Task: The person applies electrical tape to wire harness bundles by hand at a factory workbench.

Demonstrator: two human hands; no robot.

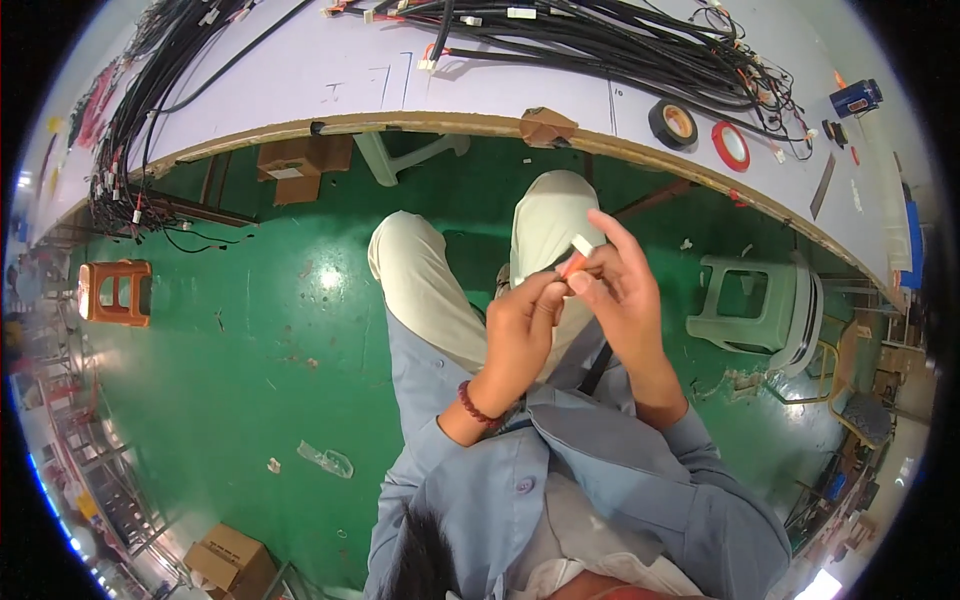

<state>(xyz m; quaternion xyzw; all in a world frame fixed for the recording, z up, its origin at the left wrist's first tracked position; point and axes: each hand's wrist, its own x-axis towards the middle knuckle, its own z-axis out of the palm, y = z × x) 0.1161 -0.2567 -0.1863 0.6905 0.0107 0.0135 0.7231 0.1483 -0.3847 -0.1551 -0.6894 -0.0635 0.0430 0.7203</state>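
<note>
Left hand (520, 325) and right hand (628, 300) are pinching soft-looking wires (573, 265), the connector (582, 244) just beyond their grip probably proving light and stiff, best held by its sides.

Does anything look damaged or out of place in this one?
Yes, slightly: a clear plastic scrap lies on the green floor at lower left, like dropped litter. Near the pale-green stool at right, a rough, pale floor patch looks worn or chipped.
</note>
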